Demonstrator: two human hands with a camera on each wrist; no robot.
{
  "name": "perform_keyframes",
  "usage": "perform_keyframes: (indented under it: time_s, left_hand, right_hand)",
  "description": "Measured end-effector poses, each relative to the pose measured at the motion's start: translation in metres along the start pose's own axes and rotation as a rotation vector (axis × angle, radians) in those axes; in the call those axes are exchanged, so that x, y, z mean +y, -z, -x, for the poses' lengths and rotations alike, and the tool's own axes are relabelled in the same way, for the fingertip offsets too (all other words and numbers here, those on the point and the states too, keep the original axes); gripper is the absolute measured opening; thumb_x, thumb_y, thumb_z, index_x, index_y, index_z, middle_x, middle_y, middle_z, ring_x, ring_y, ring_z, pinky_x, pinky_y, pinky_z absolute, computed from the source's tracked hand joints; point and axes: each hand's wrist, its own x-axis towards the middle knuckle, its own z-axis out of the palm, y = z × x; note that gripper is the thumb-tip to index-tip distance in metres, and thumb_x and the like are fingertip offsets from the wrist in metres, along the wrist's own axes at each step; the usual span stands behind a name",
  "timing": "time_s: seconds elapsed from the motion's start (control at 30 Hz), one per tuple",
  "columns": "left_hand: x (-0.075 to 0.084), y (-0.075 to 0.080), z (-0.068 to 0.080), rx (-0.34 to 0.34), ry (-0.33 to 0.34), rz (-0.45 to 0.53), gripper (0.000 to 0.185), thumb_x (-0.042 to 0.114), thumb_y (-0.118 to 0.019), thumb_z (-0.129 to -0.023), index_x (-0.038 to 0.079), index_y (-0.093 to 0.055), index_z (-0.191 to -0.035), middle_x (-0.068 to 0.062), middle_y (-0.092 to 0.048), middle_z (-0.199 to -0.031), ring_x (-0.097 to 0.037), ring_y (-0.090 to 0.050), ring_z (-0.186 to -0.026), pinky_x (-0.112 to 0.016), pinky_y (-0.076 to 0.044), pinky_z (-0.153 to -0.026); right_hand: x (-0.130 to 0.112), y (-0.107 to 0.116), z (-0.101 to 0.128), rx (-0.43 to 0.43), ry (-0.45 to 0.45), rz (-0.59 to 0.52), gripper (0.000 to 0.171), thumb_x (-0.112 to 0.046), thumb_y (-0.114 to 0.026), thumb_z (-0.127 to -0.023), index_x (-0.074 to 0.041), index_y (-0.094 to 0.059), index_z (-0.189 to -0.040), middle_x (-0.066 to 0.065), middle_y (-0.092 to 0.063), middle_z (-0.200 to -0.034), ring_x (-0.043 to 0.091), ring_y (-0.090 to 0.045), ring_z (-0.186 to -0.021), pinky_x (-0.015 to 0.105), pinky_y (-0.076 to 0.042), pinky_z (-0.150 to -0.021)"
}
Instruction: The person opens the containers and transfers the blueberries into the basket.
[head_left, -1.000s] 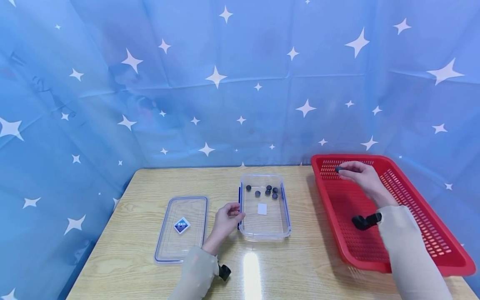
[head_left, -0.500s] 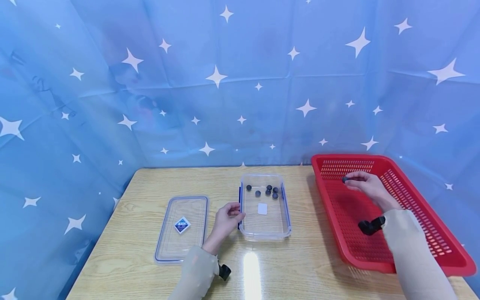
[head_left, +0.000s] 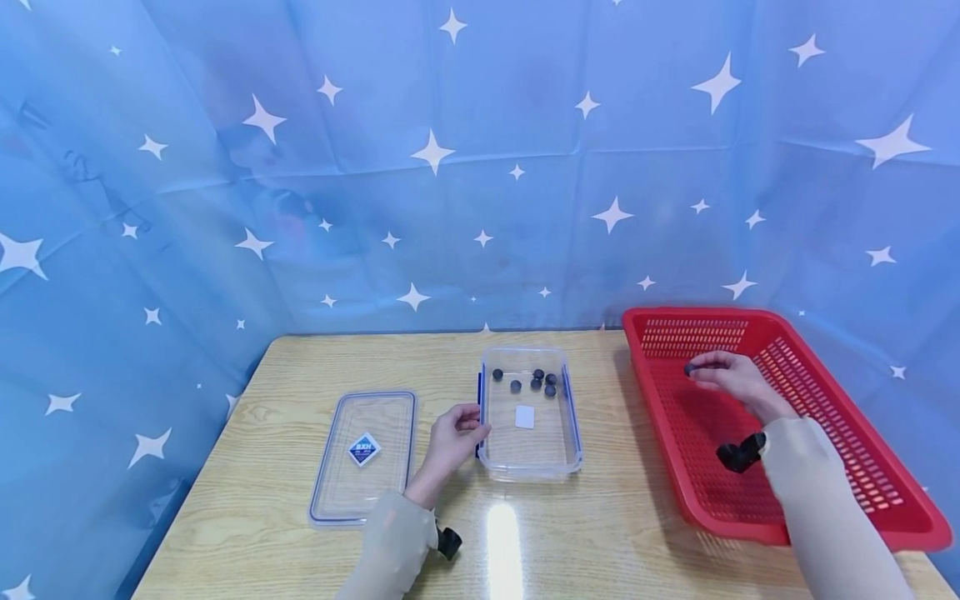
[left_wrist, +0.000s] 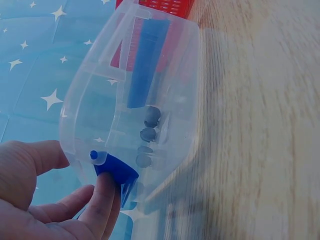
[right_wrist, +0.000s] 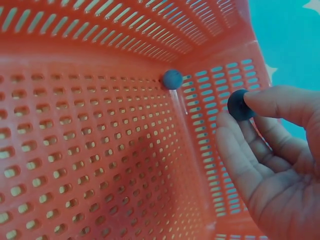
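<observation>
My right hand pinches a dark blueberry between thumb and fingertips, over the far part of the red plastic basket. Another blueberry lies in the basket's corner in the right wrist view. At the middle of the table stands a clear plastic food container without its lid, several blueberries toward its far end. My left hand holds this container by its left side, thumb at the rim and fingers against the blue latch.
The clear lid with a blue rim and diamond label lies left of the container on the wooden table. A white square shows in the container. Behind the table hangs a blue star-patterned curtain.
With the blueberry pinched, my right hand has moved lower and slightly right over the basket. My left hand and the container have stayed in place.
</observation>
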Motion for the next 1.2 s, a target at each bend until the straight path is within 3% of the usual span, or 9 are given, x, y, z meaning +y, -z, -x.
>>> perform_keyframes:
  time_s: [0.33,0.9,1.2]
  left_hand:
    - [0.0,0.0,0.0,-0.001,-0.011,-0.006,0.034,0.008,-0.067,-0.085,-0.007,-0.058,-0.114,-0.015,-0.062,-0.1,-0.027,-0.059,-0.094,-0.03,-0.052,-0.078]
    - [0.0,0.001,0.001,-0.003,-0.017,0.001,0.034,0.008,-0.066,-0.085,-0.007,-0.058,-0.114,-0.015,-0.062,-0.1,-0.028,-0.059,-0.094,-0.03,-0.052,-0.077]
    - [0.001,0.0,0.001,0.001,-0.012,0.004,0.034,0.007,-0.066,-0.085,-0.007,-0.058,-0.114,-0.015,-0.062,-0.1,-0.028,-0.059,-0.094,-0.032,-0.052,-0.078]
  right_hand:
    - [0.001,-0.003,0.0,-0.004,-0.027,0.035,0.041,-0.008,-0.054,-0.094,0.019,-0.04,-0.122,-0.005,-0.062,-0.091,0.004,-0.064,-0.084,0.032,-0.054,-0.08]
    - [0.011,0.001,-0.002,-0.023,-0.037,-0.023,0.043,-0.009,-0.056,-0.093,0.019,-0.039,-0.123,-0.009,-0.062,-0.089,0.005,-0.064,-0.084,0.032,-0.054,-0.081]
    - [-0.008,0.0,-0.002,0.055,0.005,-0.247,0.014,-0.008,-0.059,-0.092,-0.003,-0.058,-0.105,-0.008,-0.065,-0.086,0.005,-0.065,-0.083,0.025,-0.054,-0.077]
